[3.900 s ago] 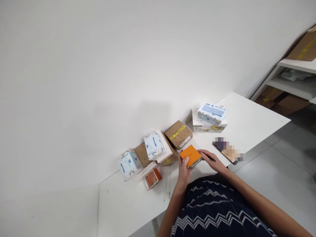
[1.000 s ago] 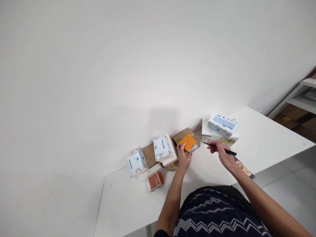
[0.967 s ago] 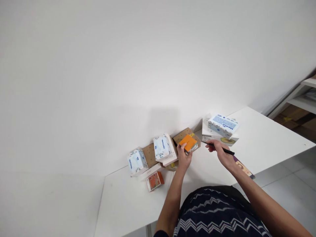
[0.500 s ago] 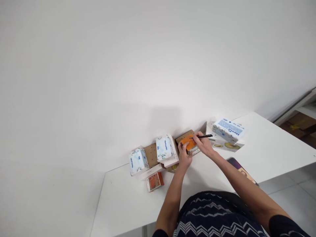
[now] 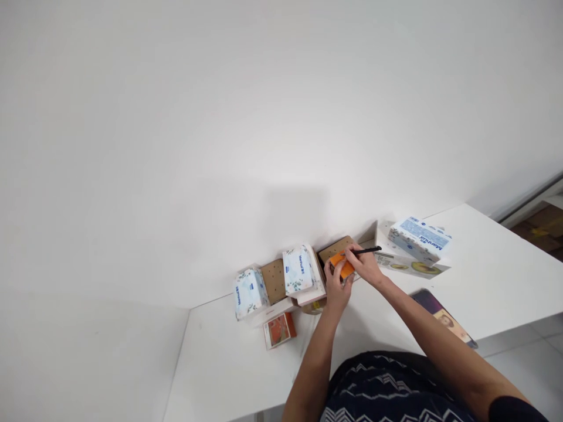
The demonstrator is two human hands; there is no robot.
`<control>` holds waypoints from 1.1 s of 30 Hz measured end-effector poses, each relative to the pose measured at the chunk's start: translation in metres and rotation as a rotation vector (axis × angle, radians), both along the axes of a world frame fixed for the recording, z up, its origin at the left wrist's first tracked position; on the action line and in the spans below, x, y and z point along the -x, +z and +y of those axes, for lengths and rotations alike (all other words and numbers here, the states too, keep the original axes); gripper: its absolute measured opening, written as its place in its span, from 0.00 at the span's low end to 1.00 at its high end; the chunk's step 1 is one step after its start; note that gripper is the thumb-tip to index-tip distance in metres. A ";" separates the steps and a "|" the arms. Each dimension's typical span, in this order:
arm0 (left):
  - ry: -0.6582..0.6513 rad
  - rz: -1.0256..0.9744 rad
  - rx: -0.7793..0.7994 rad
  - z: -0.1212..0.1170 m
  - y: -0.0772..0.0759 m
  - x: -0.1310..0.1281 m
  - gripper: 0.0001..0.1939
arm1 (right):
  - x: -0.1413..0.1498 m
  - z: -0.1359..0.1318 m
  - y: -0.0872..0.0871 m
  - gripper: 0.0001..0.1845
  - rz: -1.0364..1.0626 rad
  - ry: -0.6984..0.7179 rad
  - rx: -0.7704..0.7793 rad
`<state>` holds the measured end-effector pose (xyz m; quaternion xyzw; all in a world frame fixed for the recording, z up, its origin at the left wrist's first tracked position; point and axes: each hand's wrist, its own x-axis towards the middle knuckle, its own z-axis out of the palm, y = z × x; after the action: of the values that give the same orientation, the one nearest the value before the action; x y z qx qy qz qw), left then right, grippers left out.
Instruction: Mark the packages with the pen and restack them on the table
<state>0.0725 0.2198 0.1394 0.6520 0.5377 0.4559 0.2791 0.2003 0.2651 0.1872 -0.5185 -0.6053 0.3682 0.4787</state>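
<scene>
White wall (image 5: 281,117) behind the avocado-printed carton (image 5: 416,268). White table (image 5: 505,293) under the carton, running out to both sides of it. Blue-and-white pack (image 5: 420,239) lying askew on the carton's top. Two like packs, one (image 5: 299,269) left of the carton, the other (image 5: 250,293) further left. Dark flat slab (image 5: 424,302) nearer the body than the carton. Dotted brown box (image 5: 336,247) left of the carton, partly covered. Red picture box (image 5: 280,331) well left of the carton, nearer the body. Left hand (image 5: 338,287), left of the carton: fingers and thumb curled round the orange box (image 5: 345,271). Right hand (image 5: 366,268), closer to the carton: fingertips pinched on a black pen (image 5: 370,250). Orange box left of the carton, held. Pen slanting, back end towards the carton, tip at the orange top; contact too small to tell.
</scene>
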 end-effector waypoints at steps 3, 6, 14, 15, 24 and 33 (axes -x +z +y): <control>-0.001 0.003 0.016 0.001 -0.001 0.001 0.22 | 0.002 0.001 0.000 0.14 -0.041 -0.021 -0.008; -0.011 -0.002 0.014 0.001 -0.002 0.001 0.21 | 0.002 0.002 -0.001 0.13 -0.080 -0.031 -0.027; 0.013 -0.009 0.010 0.000 -0.006 0.001 0.21 | 0.004 0.004 -0.007 0.13 -0.133 -0.024 -0.055; 0.014 -0.013 0.011 0.000 -0.006 0.001 0.21 | 0.004 0.004 -0.008 0.13 -0.136 -0.025 -0.054; 0.018 0.052 -0.019 0.000 -0.007 0.001 0.21 | 0.005 0.005 -0.007 0.13 -0.144 -0.025 -0.055; 0.058 0.180 -0.066 0.001 -0.010 0.001 0.20 | 0.006 0.006 -0.007 0.13 -0.052 -0.040 -0.030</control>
<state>0.0716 0.2213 0.1297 0.6832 0.5641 0.4208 0.1948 0.1944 0.2712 0.1804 -0.5325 -0.6125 0.3358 0.4781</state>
